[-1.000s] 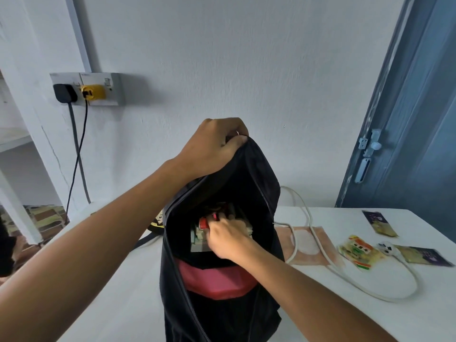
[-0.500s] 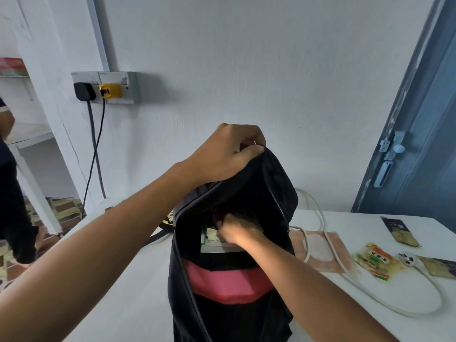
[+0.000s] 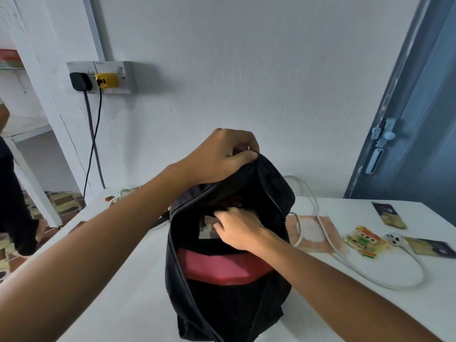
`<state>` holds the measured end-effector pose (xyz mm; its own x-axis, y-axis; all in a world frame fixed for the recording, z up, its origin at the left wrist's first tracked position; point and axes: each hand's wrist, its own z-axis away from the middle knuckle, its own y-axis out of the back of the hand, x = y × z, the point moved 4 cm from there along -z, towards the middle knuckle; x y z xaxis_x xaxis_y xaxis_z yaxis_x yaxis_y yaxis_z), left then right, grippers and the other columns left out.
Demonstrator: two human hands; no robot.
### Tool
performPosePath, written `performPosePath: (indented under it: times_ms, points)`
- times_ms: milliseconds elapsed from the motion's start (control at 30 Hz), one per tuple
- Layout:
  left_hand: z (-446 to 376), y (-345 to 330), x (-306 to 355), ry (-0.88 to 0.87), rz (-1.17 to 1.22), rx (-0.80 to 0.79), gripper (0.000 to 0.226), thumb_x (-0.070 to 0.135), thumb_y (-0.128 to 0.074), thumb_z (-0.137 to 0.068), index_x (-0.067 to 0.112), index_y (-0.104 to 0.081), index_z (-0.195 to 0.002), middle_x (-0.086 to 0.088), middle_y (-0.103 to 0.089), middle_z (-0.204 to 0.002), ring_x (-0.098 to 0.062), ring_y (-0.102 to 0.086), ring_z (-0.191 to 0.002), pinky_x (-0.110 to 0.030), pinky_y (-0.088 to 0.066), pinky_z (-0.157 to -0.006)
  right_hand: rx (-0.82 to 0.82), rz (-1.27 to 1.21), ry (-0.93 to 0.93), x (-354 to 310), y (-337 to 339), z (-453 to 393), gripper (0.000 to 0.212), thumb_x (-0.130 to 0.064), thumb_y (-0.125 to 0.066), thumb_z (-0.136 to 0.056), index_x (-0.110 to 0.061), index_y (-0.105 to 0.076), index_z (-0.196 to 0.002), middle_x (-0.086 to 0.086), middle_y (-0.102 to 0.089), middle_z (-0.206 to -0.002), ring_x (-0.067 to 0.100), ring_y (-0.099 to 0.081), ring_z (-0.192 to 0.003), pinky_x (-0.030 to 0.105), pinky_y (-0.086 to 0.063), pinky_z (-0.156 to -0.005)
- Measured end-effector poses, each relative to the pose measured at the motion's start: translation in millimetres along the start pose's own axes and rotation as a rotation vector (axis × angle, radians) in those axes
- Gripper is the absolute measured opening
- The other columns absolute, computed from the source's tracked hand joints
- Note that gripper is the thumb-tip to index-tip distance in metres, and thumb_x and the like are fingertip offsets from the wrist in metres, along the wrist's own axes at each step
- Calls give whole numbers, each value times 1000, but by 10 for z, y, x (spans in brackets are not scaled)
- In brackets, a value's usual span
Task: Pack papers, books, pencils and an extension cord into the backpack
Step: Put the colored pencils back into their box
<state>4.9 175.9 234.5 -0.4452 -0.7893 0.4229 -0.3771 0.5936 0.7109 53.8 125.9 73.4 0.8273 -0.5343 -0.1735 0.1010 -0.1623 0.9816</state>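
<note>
We see the black fabric backpack (image 3: 229, 304) standing upright at centre on the smooth white table (image 3: 118, 299), with bare tabletop at 7 o'clock and the table's far edge against the wall. Our left hand (image 3: 217, 159) pinches the soft top rim at 12 o'clock, holding the mouth wide. Our right hand (image 3: 237, 230) reaches inside, fingers curled over stacked papers and books (image 3: 206, 227); we cannot tell whether it grips them. A pink inner panel (image 3: 222, 267) sits below. At 3 o'clock the white extension cord (image 3: 345, 262) loops across flat packets (image 3: 362, 240).
</note>
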Motion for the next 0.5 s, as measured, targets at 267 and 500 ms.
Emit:
performPosePath:
  times_ms: [267, 500]
  points:
    - [235, -253, -137, 178, 233, -240, 8, 18, -62, -88, 12, -67, -85, -3, -63, -64, -7, -51, -59, -18, -41, -62, -636, -524, 326, -679, 848, 887, 39, -28, -63, -91, -21, -58, -130, 2, -67, -121, 15, -61, -114, 38, -45, -104]
    - [810, -880, -668, 385, 167, -595, 30, 47, -66, -86, 18, -69, -95, 5, -68, -84, -11, -64, -78, -29, -55, -71, -560, -1386, 455, -146, 1051, 850, 33, -4, -48, -94, 4, -54, -125, 28, -58, -124, 49, -55, -114, 44, -52, -88]
